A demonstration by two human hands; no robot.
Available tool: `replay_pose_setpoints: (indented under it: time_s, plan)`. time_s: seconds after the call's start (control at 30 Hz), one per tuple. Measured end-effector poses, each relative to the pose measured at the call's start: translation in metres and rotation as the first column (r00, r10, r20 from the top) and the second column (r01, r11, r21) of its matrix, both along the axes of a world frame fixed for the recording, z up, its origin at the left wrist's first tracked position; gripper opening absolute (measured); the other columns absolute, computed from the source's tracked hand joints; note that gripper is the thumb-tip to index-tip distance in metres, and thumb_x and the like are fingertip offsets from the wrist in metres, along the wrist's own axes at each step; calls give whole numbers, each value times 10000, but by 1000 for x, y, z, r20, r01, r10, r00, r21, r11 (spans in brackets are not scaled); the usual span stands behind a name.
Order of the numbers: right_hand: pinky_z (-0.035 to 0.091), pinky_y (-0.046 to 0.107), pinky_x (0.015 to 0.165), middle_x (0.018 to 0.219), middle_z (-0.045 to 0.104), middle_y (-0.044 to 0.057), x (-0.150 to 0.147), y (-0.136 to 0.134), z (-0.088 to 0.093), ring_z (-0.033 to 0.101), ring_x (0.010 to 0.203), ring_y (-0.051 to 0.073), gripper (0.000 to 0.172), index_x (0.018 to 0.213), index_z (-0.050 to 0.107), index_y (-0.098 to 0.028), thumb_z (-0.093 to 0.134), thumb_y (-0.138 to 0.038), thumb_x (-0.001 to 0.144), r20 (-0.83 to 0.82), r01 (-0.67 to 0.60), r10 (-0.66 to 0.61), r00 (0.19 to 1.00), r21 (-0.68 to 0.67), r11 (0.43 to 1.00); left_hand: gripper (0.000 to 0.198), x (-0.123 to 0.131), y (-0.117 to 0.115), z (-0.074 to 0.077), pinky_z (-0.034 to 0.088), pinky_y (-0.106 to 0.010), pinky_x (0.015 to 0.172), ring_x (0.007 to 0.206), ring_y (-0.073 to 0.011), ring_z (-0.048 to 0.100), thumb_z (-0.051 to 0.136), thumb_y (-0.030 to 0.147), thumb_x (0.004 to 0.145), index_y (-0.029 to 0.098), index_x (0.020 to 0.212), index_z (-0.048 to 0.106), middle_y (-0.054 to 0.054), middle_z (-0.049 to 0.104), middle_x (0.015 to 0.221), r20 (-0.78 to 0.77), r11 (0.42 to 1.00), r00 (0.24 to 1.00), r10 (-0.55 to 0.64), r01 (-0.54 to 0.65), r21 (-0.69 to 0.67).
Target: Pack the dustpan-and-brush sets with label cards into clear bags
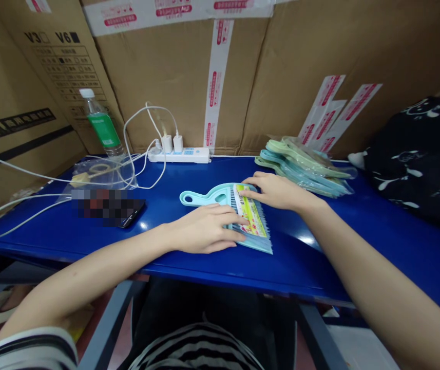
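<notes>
A light blue dustpan and brush set lies on the blue table in front of me, its handle pointing left and its bristles to the right. Across it runs a yellow and white printed label. My left hand rests flat over the lower part of the set, fingers stretched onto the label and hiding some of the pan. Fingertips of my right hand touch the label's upper end, with the fingers apart. Just beyond that hand is a stack of green and blue dustpan sets in clear plastic.
At the back stands a white power strip with chargers and looping white cables. A green-labelled bottle, a clear plastic bag and a phone are on the left. A dark patterned fabric item sits right. Cardboard walls enclose the back.
</notes>
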State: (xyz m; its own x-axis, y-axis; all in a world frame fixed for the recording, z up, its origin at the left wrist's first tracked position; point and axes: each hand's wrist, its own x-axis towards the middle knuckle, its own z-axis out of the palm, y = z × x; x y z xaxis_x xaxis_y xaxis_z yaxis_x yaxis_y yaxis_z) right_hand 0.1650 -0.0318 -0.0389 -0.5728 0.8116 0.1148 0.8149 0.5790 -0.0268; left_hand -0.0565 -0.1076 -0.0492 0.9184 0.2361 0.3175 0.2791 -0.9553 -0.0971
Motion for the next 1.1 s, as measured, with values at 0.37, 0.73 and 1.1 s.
replay_pose_setpoints:
  time_s: [0.37,0.73,1.1]
  plan:
    - [490,361,784,1053,650,140,-4,-4,4,643,927,263,505,1204,629,-169,336,-488,944,50,33,-31,998,-44,998,299,6,-6,-1,462,-352,909,1074,-220,560,433,279,948,176,1145,634,-104,640,1168,-19,1000,1000,-24,24,-9]
    - [489,358,771,1078,645,150,-4,-4,4,639,933,272,497,1193,632,-158,324,-464,951,63,30,-27,998,-47,998,347,5,-6,-3,481,-314,926,1070,-189,592,389,157,929,152,1197,609,-80,692,1128,-30,992,995,-98,95,-85]
    - [489,352,764,1064,640,148,-5,-5,5,643,930,269,508,1202,621,-158,321,-482,951,82,26,-23,996,-44,999,371,6,-11,-4,515,-265,893,1003,-156,642,340,100,932,127,1185,610,-67,698,1137,46,992,991,-124,125,-31]
